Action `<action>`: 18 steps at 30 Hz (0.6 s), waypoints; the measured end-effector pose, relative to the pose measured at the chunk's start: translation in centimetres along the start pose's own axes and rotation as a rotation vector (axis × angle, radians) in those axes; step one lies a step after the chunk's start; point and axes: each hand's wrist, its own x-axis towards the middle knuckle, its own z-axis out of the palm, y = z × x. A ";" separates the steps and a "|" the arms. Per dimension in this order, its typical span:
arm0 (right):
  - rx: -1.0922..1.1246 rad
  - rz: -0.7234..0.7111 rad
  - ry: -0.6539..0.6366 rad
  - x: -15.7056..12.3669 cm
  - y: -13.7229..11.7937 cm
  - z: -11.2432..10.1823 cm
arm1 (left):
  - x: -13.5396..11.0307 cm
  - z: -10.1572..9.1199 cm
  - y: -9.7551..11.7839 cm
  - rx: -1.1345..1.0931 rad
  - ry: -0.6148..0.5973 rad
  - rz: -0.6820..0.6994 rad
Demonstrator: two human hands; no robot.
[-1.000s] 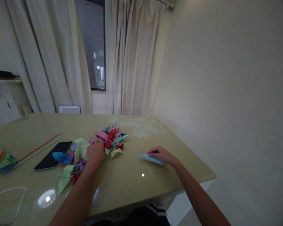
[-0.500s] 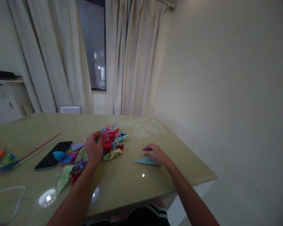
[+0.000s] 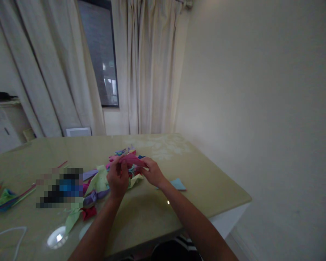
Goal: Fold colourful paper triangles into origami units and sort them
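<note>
Table (image 3: 220, 185) is glossy, carries a pile of folded colored papers (image 3: 100, 178). Left hand (image 3: 117, 178) and right hand (image 3: 153, 173) are over the pile's right part, both grips pinching the same piece. Pink folded paper (image 3: 132, 158) spans the gap between them, long axis roughly left-right, one end per hand, neither hand clearly nearer; fold shape is probably too blurry to call. Light-blue paper (image 3: 178, 184) lies near right hand, partly hidden.

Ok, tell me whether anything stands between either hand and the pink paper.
Nothing visible does: the left hand and right hand both have their fingers on the pink paper, one at each end. The colourful paper pile lies behind and beside it in view.
</note>
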 end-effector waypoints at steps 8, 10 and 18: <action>0.169 0.317 -0.078 -6.0 0.7 -7.9 | -2.0 2.6 0.7 -0.385 -0.490 -0.378; 0.114 0.362 0.002 -8.6 0.8 -10.5 | -3.4 3.3 1.2 -0.370 -0.669 -0.392; -0.077 0.371 0.368 -14.5 2.3 -14.8 | -7.1 4.2 1.9 0.001 -1.012 -0.086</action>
